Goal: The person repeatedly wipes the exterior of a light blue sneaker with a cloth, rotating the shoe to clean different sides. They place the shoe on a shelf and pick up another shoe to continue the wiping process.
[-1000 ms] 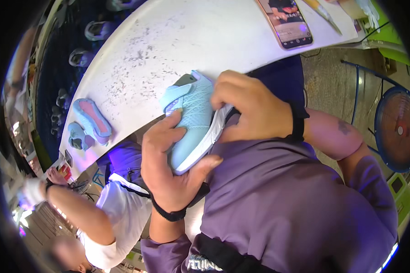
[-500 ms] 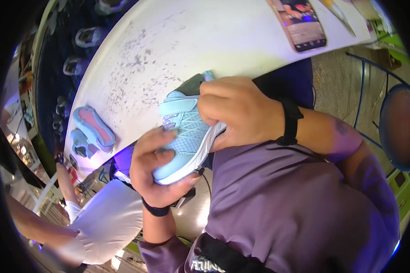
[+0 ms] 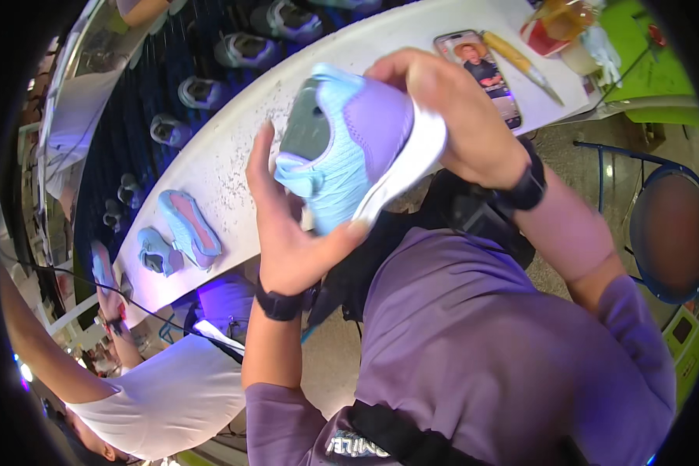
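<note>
The left hand [image 3: 289,237] clasps the front of a blue shoe [image 3: 359,144] (lilac-heeled), and the right hand [image 3: 474,120] grips its heel; a phone [image 3: 489,78] lies on the surface [image 3: 396,35].

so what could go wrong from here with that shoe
The light-blue and lavender shoe with a white sole is held up off the white curved table; if the left hand at its front lost grip, it might drop. Dark specks on the tabletop could smudge its pale surface if laid there. The right hand overlaps the rectangular smartphone with a lit screen in this view, so it might nudge it.
</note>
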The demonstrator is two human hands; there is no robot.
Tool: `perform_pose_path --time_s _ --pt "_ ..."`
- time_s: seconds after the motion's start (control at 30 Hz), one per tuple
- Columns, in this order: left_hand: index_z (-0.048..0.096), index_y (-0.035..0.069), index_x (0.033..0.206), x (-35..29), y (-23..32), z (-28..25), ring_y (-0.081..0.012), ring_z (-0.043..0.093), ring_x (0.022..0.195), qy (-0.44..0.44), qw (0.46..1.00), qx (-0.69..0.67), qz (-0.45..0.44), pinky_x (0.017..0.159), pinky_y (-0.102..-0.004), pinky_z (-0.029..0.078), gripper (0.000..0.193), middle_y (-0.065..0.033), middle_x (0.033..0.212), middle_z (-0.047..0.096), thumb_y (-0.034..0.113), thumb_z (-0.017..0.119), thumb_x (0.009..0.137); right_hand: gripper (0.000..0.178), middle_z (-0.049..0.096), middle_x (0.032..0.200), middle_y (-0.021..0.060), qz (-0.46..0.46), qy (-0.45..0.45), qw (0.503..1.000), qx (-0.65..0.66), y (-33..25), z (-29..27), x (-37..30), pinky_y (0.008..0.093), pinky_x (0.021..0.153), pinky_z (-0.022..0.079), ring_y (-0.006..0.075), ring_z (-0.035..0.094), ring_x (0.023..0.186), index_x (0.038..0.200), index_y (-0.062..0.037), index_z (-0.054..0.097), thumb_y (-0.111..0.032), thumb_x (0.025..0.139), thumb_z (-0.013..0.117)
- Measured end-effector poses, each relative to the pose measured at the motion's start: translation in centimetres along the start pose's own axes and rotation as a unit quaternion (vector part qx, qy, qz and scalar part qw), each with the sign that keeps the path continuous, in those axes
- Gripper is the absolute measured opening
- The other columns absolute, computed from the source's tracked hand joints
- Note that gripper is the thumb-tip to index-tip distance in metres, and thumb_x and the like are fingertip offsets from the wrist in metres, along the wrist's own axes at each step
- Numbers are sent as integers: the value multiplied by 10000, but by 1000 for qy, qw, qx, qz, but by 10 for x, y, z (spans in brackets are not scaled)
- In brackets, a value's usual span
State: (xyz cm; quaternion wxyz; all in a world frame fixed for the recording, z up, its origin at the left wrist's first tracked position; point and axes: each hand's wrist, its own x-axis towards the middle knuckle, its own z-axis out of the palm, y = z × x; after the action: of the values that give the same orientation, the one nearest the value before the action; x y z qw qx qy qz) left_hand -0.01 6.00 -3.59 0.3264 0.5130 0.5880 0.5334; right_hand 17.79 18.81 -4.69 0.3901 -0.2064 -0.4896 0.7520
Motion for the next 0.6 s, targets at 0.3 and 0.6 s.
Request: perform_pose_path --time_s 0.3,0.6 --pt "650 -29 1074 54 39 -13 -225 712 804 -150 944 293 -26 761 -343 552 687 -114 869 728 271 973 547 562 633 1152 158 -123 -163 950 -238 -2 16 34 352 948 490 232 626 1047 1276 -39 597 -334 818 735" --pt "665 -53 1089 31 13 -41 -161 687 895 -126 968 167 -136 833 -319 547 615 -96 963 734 153 964 592 310 660 1061 111 -88 -230 961 -127 22 32 48 333 911 476 220 614 1003 999 -37 669 -121 710 741"
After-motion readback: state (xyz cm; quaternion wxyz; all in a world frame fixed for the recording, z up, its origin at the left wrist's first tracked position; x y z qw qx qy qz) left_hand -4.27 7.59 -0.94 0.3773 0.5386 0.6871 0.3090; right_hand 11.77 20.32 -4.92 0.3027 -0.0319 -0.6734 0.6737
